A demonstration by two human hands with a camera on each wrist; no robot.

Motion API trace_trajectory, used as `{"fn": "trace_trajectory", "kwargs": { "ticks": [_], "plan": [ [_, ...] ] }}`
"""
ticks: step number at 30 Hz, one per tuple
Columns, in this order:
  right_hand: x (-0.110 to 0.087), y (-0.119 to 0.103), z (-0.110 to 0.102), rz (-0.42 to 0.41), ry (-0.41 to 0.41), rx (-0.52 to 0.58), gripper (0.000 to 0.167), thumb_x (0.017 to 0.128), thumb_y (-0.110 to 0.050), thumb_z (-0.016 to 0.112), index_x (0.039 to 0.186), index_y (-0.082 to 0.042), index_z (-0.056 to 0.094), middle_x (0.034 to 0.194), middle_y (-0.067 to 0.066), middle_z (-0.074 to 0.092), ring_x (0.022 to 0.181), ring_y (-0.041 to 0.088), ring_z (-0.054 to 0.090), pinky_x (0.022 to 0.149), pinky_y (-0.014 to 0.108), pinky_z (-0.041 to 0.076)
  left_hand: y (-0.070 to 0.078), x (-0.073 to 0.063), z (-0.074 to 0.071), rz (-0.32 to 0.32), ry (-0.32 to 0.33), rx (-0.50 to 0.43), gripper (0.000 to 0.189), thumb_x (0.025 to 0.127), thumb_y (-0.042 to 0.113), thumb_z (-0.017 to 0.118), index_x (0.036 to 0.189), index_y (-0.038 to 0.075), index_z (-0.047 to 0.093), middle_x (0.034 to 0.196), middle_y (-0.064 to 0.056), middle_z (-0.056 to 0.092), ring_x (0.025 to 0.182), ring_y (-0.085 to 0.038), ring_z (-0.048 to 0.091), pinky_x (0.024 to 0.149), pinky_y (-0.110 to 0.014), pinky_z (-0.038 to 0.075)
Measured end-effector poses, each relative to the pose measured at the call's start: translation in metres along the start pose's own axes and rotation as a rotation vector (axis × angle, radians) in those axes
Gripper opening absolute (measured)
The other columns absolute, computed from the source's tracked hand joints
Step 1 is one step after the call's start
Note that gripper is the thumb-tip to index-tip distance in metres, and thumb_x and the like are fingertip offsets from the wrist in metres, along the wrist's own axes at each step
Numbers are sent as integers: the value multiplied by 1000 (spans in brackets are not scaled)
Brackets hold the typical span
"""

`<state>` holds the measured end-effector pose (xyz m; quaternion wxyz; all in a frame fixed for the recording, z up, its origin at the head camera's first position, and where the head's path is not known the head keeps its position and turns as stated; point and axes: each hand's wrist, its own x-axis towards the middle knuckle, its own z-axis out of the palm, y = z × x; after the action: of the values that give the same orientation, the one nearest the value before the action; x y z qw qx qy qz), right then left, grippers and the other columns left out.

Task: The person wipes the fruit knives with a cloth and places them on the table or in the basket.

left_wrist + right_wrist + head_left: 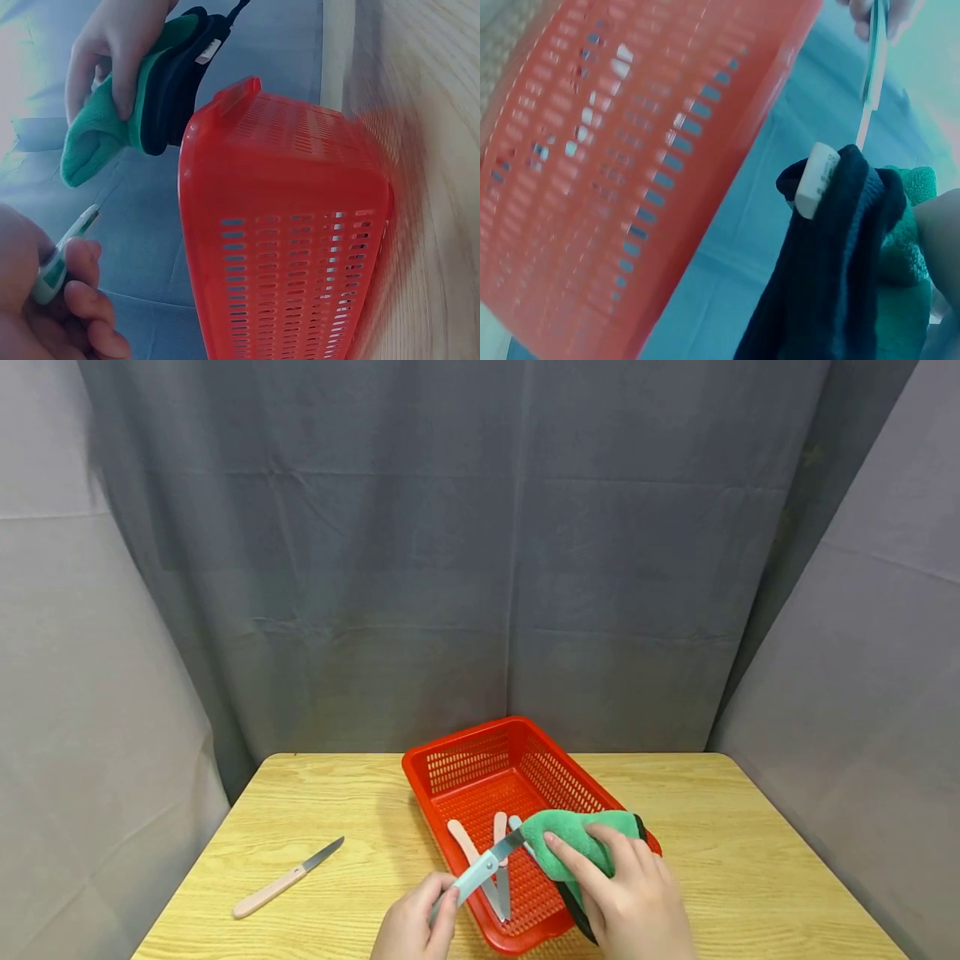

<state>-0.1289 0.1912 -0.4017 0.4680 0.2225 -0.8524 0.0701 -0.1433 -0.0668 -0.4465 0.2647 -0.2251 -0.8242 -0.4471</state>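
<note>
My left hand (416, 918) grips a knife by its light blue handle (474, 877), the blade pointing up and right over the red basket (491, 789). In my right hand (637, 902) is a green cloth (573, 839) with black edging, folded and held at the blade. The cloth hides the tip in the head view. In the right wrist view the blade (864, 129) runs behind the black edging (810, 285) of the cloth. A white tag (817, 180) sits on that edging.
Inside the basket lie two pink-handled knives (462, 841) and a light blue handle (514, 821), partly covered by the held knife and cloth. Another knife (273, 891) with a pale pink handle lies on the wooden table (360, 793) at left. Grey curtains (390, 568) hang behind.
</note>
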Motion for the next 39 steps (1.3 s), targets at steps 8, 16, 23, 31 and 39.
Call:
{"fn": "trace_trajectory", "kwargs": {
  "ticks": [8, 16, 23, 31, 39],
  "plan": [
    [-2, -15, 4, -45, -18, 7, 50, 111, -44, 25, 127, -37, 72, 109, 11, 68, 86, 26, 63, 64, 43, 56, 2, -1, -3, -46, -43, -2, 14, 94, 4, 68, 94, 19, 66, 66, 19, 50, 55, 11, 40, 51, -10, 35],
    [-4, -18, 14, -62, 16, 20, 50, 112, -38, 25, 123, -37, 74, 108, 10, 68, 85, 25, 61, 62, 39, 52, 3, -1, -1, 3, -39, -40, 19, 92, 1, 68, 93, 20, 65, 66, 21, 45, 55, 12, 36, 51, -8, 33],
    [-3, -20, 10, 2, -58, -6, 56, 111, -45, 18, 126, -39, 72, 111, 11, 67, 89, 27, 61, 64, 40, 52, 2, -2, -2, 55, -64, -73, 20, 95, -1, 65, 97, 19, 64, 66, 22, 45, 57, 13, 34, 50, -6, 31],
    [-2, -13, 8, 29, -58, -13, 43, 110, -44, 33, 130, -36, 71, 110, 16, 66, 90, 32, 62, 64, 44, 54, 0, -1, -2, 135, -84, -78, 19, 96, -2, 63, 100, 17, 62, 65, 17, 48, 60, 13, 35, 52, -4, 31],
    [-3, -4, 4, 93, -128, -27, 78, 62, -8, 95, 131, -35, 70, 116, 15, 64, 96, 33, 61, 71, 47, 55, -2, -1, -3, 156, -94, -80, 19, 96, -2, 62, 101, 17, 62, 65, 16, 50, 60, 14, 36, 53, -4, 32]
  ]
}}
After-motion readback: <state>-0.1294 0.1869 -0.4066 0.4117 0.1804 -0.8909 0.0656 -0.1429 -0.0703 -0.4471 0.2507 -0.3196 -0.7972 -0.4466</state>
